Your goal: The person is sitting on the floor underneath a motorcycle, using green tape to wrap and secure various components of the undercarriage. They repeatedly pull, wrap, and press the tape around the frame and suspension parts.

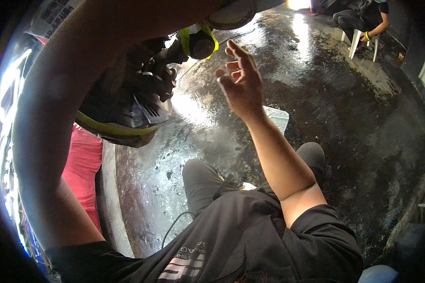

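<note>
Left arm (47,127): raised to machine underside (127,94), hand hidden, grip cannot be told | Right hand (241,82): grip wide, empty, near yellow-ringed part (200,42) | Progress: judged midway, machine open overhead above wet floor (316,118).

My right hand (242,85) hangs spread in open air over the wet dark floor (344,122), with free room to its right and ahead. To its left the black machine with yellow trim (127,108) blocks the way, close beside my fingers. My raised left arm (47,122) walls off that side.
</note>
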{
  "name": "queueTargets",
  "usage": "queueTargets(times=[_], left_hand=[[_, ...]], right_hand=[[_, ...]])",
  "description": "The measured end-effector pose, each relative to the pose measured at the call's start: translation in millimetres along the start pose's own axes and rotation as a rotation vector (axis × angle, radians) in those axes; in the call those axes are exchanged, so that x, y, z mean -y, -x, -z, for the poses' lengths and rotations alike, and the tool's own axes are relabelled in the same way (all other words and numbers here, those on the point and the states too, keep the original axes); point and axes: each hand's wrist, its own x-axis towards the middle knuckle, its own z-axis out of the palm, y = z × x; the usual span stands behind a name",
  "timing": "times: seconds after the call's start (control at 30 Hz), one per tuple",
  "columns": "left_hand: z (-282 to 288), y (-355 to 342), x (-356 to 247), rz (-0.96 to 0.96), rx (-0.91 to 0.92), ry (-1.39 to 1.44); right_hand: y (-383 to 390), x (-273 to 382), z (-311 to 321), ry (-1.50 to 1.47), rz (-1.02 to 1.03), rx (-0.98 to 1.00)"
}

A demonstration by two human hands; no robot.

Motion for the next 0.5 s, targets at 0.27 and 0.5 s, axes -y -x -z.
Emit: queueTargets(times=[0.27,0.5], left_hand=[[3.9,4.5,3.3,0.019,-0.014,-0.028],[1.4,7.7,2.0,0.034,-0.027,-0.028]], right_hand=[[-5.6,5.5,-35.6,0.087,0.292,-0.180],[-17.6,21.7,-32.2,0.200,0.396,-0.157]])
